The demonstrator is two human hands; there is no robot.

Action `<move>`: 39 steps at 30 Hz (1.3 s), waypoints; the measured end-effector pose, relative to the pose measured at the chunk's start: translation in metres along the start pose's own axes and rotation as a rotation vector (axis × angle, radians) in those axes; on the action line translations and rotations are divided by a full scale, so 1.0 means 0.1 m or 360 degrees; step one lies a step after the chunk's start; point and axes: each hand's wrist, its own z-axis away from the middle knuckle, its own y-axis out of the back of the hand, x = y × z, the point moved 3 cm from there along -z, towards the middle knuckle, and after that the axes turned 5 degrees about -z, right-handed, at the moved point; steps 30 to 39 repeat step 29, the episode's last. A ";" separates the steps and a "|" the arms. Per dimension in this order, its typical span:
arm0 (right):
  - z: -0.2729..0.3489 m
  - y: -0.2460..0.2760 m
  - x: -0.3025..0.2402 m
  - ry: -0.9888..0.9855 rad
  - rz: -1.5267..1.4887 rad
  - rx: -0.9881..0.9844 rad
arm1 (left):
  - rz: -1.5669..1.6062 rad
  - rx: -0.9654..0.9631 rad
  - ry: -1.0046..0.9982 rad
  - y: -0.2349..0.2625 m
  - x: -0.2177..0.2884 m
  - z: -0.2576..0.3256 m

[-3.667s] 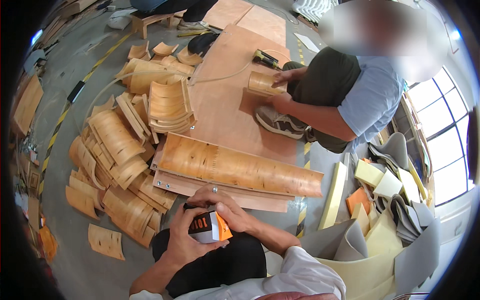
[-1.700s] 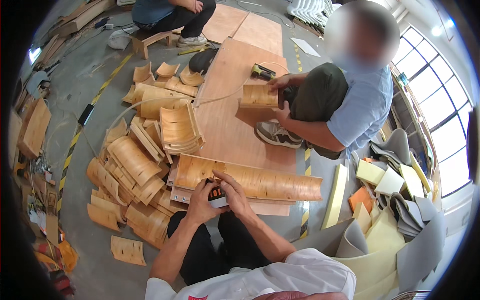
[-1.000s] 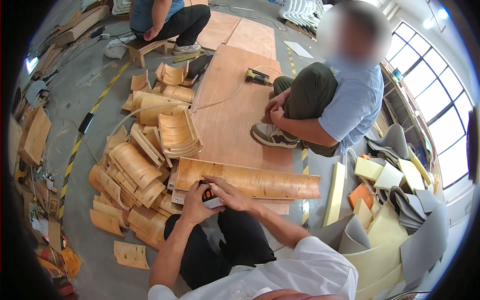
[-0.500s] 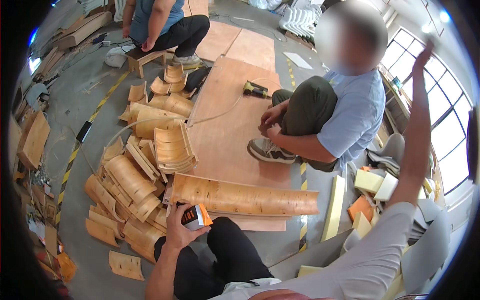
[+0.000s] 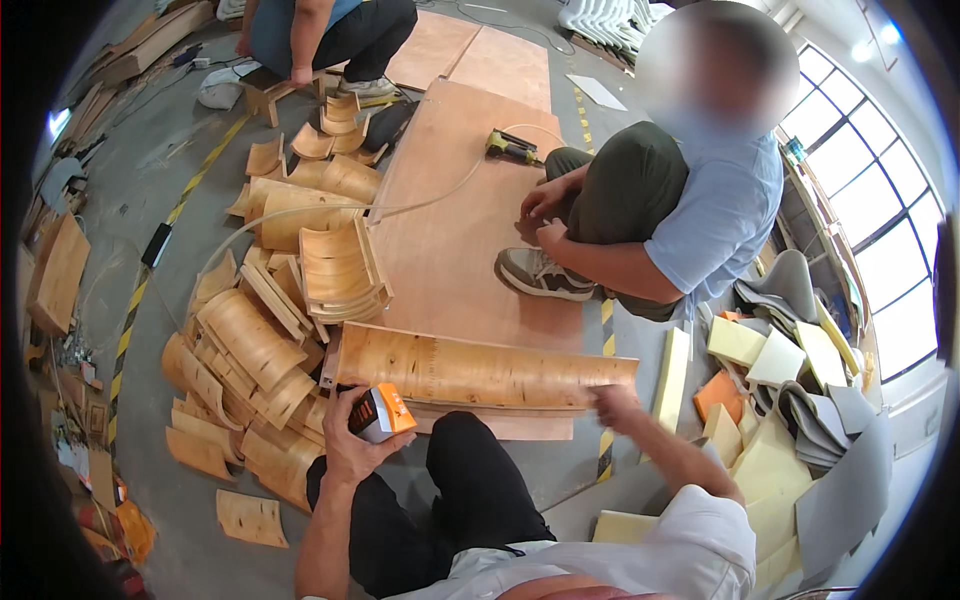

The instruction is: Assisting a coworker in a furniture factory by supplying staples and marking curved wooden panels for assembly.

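On the floor (image 5: 170, 150) to the left lies a heap of curved plywood offcuts (image 5: 250, 350). Just right of it the left hand (image 5: 352, 440) has its grip closed round an orange and black tape measure (image 5: 381, 413), held just off the left end of the long curved plywood panel (image 5: 480, 372). That panel lies in front of the person's knees, its long axis running left to right along the near edge of the large plywood sheet (image 5: 450, 230). At its right end the right hand (image 5: 612, 405) is blurred; I cannot tell how far its grip is closed, though it meets the panel's end. Beyond, a seated person's shoe (image 5: 543, 277) rests on the sheet, and foam pieces (image 5: 770, 400) pile up at the far right.
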 end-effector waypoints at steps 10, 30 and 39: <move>2.21 -1.99 -1.38 0.0798 0.0515 -0.2161 | 0.0447 -0.0258 -0.0016 0.56 1.13 -0.11; 5.94 -1.28 -2.39 0.0528 0.0226 -0.2622 | 0.0330 -0.0009 0.0266 3.42 4.24 0.39; 5.94 -1.28 -2.39 0.0528 0.0226 -0.2622 | 0.0330 -0.0009 0.0266 3.42 4.24 0.39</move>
